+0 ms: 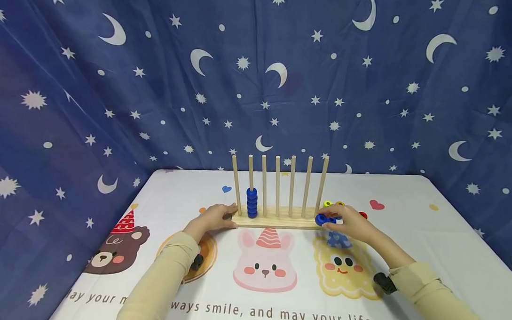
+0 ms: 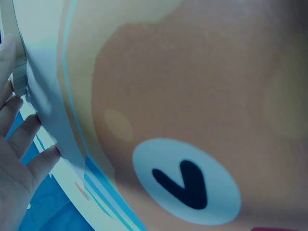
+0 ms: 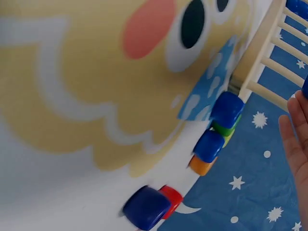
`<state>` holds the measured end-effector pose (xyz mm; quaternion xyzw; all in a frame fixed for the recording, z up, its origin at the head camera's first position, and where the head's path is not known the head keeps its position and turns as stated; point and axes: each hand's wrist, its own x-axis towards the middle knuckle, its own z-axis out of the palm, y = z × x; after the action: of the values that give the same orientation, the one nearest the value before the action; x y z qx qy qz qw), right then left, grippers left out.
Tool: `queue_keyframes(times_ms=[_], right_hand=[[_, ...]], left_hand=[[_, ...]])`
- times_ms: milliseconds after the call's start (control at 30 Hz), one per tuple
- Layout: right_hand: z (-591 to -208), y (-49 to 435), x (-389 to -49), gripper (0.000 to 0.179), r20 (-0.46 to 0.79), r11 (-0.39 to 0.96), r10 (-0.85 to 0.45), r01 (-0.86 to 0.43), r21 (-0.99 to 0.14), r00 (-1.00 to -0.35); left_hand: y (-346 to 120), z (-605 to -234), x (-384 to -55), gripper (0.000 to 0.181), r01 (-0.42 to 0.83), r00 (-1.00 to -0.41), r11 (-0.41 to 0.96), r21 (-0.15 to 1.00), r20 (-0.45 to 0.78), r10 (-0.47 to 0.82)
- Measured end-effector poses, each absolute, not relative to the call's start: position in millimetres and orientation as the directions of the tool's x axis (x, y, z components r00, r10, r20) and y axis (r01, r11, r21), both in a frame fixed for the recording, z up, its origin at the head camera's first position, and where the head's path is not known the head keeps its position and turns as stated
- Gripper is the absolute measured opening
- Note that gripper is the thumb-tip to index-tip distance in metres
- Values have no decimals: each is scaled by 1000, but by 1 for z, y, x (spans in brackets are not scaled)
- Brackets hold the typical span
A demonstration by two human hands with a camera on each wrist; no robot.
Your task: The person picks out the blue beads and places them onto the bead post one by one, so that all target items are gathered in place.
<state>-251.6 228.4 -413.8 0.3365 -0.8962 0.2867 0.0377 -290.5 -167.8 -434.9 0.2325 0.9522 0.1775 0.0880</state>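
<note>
A wooden peg stand [image 1: 279, 220] with several upright rods stands on the table, and several blue beads [image 1: 252, 203] are stacked on its second rod from the left. My left hand [image 1: 213, 219] holds the left end of the base between thumb and fingers. In the left wrist view, the other fingers [image 2: 26, 134] spread beside it. My right hand [image 1: 347, 220] pinches a blue bead [image 1: 321, 219] by the stand's right end; only its edge shows in the right wrist view. Loose blue beads [image 3: 209, 146] lie on the table below that hand.
Behind the right hand are loose yellow [image 1: 327, 203], orange [image 3: 201, 165], green [image 3: 225, 129] and red [image 3: 171, 196] beads. A printed white tablecloth [image 1: 264, 268] covers the table. A blue curtain [image 1: 253, 84] with moons and stars hangs behind and to the sides.
</note>
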Motion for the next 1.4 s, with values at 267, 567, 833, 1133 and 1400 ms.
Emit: queue_keyframes(times_ms=[267,567,833,1133,1400], right_hand=[[-413,211,-255,34,356,555,-541,-641,-531,-762],[-408,193,-257,34,469,505,-474,-666,-549,-745],[-402,178,-253,33,564,439,-482,-742,-507,-671],[-398,160,-253,36,645,369,-466,-795,-481,-606],[-393,144,-254,39,711,306,-435,-833,-460,-552]], left_hand=[[-168,-439,-291,64,413,-876,833,368,-88,473],[-169,-434,-292,62,419,-876,832,363,-78,476],[-168,-436,-293,63,417,-875,832,367,-85,476],[-168,-437,-292,63,427,-871,826,369,-76,485],[-169,-437,-292,63,400,-882,840,366,-96,462]])
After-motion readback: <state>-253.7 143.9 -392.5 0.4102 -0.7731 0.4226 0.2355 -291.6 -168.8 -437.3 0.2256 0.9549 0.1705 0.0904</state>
